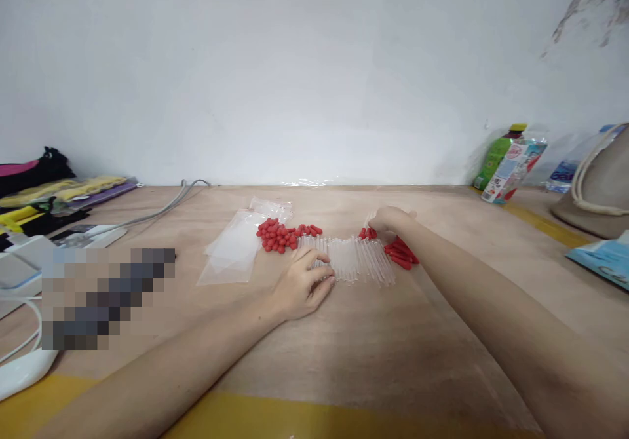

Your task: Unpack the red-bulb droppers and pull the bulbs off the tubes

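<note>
Thin clear plastic tubes (346, 259) lie side by side in a row on the wooden table. My left hand (304, 286) rests at the row's left end, its fingers loosely bent and apart, touching the tubes. Beyond the right end, my right hand (392, 219) is closed, fingertips down and partly hidden. Clear pieces with red ends (367, 233) show at its fingers. Under my right wrist lie longer red pieces (400, 253). A pile of small red caps (278, 236) sits behind my left hand, next to clear flat plastic bags (230, 249).
On the left are a white power strip (105, 236), a grey cable (162, 211), folded fabric items (63, 190) and a blurred-out dark object (108, 301). A green bottle (494, 160), a printed carton-like pack (514, 170), a beige bag (597, 183) and a blue packet (604, 262) are on the right.
</note>
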Action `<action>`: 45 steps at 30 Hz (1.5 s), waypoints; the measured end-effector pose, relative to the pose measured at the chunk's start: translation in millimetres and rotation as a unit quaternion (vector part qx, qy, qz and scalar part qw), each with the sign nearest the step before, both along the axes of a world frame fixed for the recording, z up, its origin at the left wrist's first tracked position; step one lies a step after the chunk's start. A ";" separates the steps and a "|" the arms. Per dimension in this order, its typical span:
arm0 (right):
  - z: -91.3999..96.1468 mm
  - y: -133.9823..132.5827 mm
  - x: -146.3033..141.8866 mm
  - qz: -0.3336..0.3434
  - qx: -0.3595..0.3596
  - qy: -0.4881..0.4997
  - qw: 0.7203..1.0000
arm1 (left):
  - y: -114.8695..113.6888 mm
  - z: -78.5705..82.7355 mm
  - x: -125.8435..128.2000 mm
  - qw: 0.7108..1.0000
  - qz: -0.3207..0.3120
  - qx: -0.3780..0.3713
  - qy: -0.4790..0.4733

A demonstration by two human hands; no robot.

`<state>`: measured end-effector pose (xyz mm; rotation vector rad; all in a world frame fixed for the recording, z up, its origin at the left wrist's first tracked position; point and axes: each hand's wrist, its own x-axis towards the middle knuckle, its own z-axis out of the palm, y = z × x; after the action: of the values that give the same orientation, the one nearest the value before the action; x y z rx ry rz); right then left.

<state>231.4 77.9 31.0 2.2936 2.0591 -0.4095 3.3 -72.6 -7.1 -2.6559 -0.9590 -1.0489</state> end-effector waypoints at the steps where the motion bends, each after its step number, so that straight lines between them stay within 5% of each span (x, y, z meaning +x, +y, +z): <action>1: -1.0 -0.1 -1.5 0.001 0.001 0.006 1.000 | 0.1 -0.1 0.0 1.000 -0.001 0.001 -0.003; 6: 0.8 -2.1 -5.4 -0.010 0.005 0.030 1.000 | 0.7 -0.6 -0.4 1.000 -0.011 0.004 -0.014; 10: 19.9 -9.0 1.7 -0.018 0.024 0.059 0.998 | 0.8 -0.2 -1.1 1.000 -0.012 0.004 -0.015; 16: 44.9 -48.1 23.1 0.022 0.099 0.137 0.985 | 1.0 0.0 -1.0 1.000 -0.015 0.000 -0.010; 18: 40.1 -69.1 29.3 0.079 0.193 0.178 0.962 | 0.7 0.2 -0.7 1.000 -0.016 -0.001 -0.009; 22: 8.5 -113.1 35.0 0.246 0.426 0.149 0.858 | -0.5 1.7 0.9 1.000 -0.011 0.001 -0.018; 27: -36.6 -148.1 26.8 0.346 0.539 0.070 0.764 | -0.8 2.6 4.5 0.999 -0.033 0.027 -0.005; 35: -45.4 -149.3 10.6 0.346 0.544 0.068 0.761 | -1.4 0.5 6.1 0.983 0.061 0.171 -0.007; 45: -44.3 -145.7 1.7 0.383 0.528 0.094 0.753 | 11.6 0.6 30.8 0.986 -0.017 0.160 0.049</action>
<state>233.1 -67.9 -13.4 1.2743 3.6429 0.7990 34.0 -61.0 -6.5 -2.4390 -0.6655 -0.9758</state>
